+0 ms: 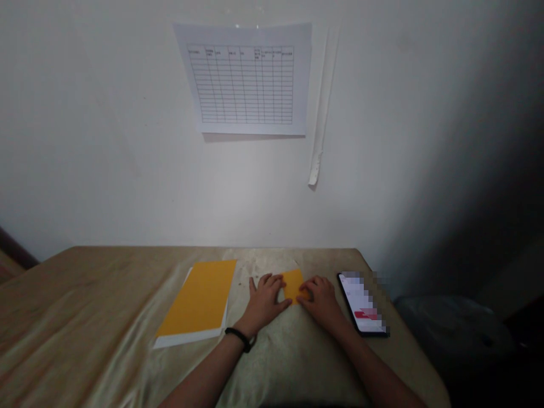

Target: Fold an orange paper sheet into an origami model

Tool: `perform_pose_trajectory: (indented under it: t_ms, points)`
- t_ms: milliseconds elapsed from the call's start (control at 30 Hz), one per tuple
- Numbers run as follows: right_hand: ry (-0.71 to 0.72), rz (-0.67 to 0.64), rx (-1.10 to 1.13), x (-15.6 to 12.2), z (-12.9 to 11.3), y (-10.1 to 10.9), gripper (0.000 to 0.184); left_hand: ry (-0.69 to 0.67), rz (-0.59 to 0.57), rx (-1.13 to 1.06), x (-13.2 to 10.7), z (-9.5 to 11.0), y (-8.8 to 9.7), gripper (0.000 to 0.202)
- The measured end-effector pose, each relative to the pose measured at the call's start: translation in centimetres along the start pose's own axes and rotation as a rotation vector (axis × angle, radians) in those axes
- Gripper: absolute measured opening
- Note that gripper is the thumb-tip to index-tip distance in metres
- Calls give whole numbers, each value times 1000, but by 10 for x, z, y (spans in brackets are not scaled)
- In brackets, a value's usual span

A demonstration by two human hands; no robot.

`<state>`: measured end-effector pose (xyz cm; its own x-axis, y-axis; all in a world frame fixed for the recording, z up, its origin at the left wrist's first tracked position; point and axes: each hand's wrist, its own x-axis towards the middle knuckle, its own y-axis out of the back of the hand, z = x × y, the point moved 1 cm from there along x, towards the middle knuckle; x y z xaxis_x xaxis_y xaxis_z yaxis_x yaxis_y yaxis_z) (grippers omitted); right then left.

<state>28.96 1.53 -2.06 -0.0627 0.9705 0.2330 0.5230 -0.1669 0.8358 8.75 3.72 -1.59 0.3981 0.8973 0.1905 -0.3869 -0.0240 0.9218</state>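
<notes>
A small yellow-orange piece of paper lies on the cloth-covered table between my two hands. My left hand holds its left side, with the thumb at the lower edge and the index finger higher up; the other fingers are spread. With curled fingers and thumb, my right hand grips the right side and hides part of it. Whether the paper is folded, I cannot tell. To the left, larger yellow-orange sheets rest on white paper.
A phone with a lit screen lies right of my right hand, near the table's right edge. The wrinkled beige tablecloth reaches the white wall, where a printed table sheet and a hanging white strip are fixed.
</notes>
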Motion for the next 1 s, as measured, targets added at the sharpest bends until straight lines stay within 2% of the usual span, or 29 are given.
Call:
perform_pose_trajectory:
  t_ms: [300,433,733,1000]
  points:
    - [-44,-69,-26,4,-1,2,34,26,-20,-14,3,3,4,54]
    - [-59,-79,-17,6,-1,3,38,51,-36,-26,4,4,5,51]
    - [-40,-131,114,7,12,15,30,26,-116,-62,6,-5,9,45]
    - [-8,-185,146,8,19,21,38,3,-131,-61,4,-8,11,47]
